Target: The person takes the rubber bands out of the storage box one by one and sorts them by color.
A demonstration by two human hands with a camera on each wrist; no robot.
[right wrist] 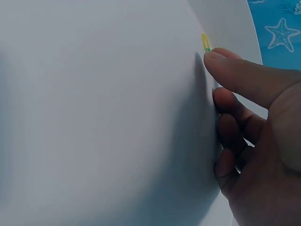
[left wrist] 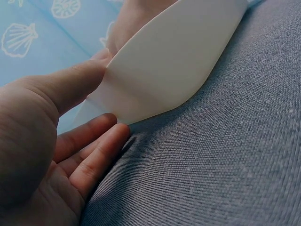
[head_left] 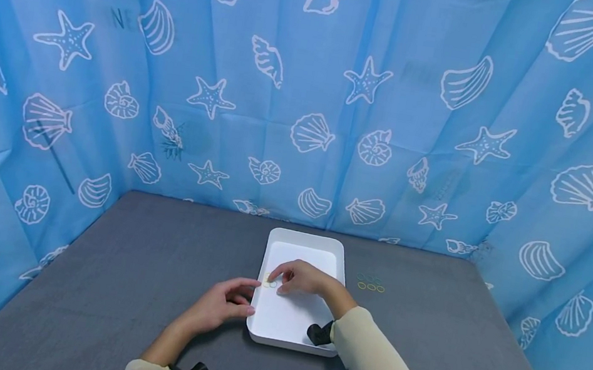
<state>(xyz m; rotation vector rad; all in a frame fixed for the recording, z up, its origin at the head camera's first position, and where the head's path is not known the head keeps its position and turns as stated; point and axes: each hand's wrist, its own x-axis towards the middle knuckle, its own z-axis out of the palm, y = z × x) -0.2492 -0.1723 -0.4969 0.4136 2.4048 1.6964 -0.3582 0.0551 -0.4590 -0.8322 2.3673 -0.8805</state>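
A shallow white tray point(head_left: 294, 330) lies on the grey cloth. My left hand point(head_left: 219, 306) is at its left side, thumb up at the rim and the other fingertips low along the outer wall point(left wrist: 164, 70). Inside the tray, my right hand point(head_left: 306, 280) reaches over to the left edge, palm down with bent fingers. Its index fingertip is right at a small yellow ring point(head_left: 266, 284), with a bluish ring point(head_left: 273, 285) beside it; thumb and index tips stand apart. In the right wrist view a yellow ring point(right wrist: 205, 40) shows past the thumb, partly hidden.
To the right of the tray, several small rings lie in two rows: yellow rings point(head_left: 370, 287) in front, teal rings point(head_left: 369, 278) behind. A blue curtain point(head_left: 286, 95) with white shells and starfish hangs around the back and sides of the grey cloth point(head_left: 179, 251).
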